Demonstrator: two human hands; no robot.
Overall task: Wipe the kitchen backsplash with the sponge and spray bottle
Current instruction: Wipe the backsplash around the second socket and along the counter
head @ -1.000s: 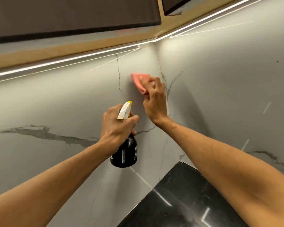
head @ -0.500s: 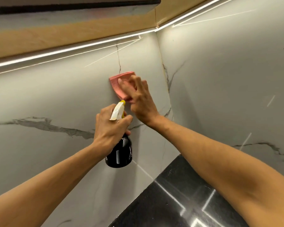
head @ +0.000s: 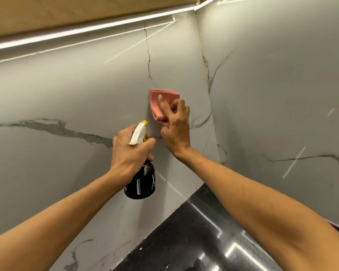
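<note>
A pink sponge (head: 157,103) lies flat against the grey marble backsplash (head: 86,98), just left of the wall corner. My right hand (head: 176,128) holds it there, fingers curled over its lower right part. Below and to the left, my left hand (head: 129,151) grips the neck of a black spray bottle (head: 141,184) with a white and yellow nozzle (head: 139,133) that points at the wall. The bottle hangs in the air, a little off the wall.
The second backsplash panel (head: 282,94) meets the first at a corner seam. A glossy black countertop (head: 194,241) fills the lower right. A lit LED strip (head: 86,30) runs under the wooden cabinet base (head: 67,10) overhead.
My right hand has slid the sponge left from the corner, then back right and slightly down the wall. My left hand keeps the bottle almost still.
</note>
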